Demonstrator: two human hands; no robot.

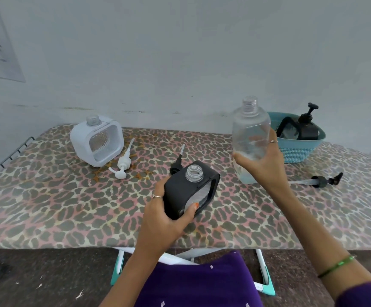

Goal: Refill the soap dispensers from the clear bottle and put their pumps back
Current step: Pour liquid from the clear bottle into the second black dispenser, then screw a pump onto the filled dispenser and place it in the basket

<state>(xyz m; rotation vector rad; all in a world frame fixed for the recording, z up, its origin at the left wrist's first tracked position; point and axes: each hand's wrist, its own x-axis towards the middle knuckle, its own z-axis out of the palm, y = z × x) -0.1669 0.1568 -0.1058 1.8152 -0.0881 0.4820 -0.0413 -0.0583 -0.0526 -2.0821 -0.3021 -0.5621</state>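
Head view, looking down at a table covered in leopard-print cloth, set against a pale wall.

The left hand grips a black soap dispenser near the middle of the table, towards the front edge, with the fingers curled round its lower end and the thumb across its clear window. The dispenser is tilted, its open threaded neck pointing up and away. The right hand holds the clear bottle upright just to the right of the black dispenser, fingers wrapped round its lower half. The bottle has no cap, and a little clear liquid shows at its bottom.

A black pump lies on the cloth just behind the black dispenser. Another black pump lies flat towards the right edge.

Near the back left corner stands a white soap dispenser, also tilted and open at the neck, with its white pump lying beside it on the cloth. At the back right corner a teal basket holds a black pump bottle with its pump fitted.

Judging by this, the task is at an early or middle stage. Both dispensers on the table are still open with pumps off, and pouring into the black one looks ready to begin. How full either dispenser is cannot be told. Filling and refitting both pumps appear to remain.
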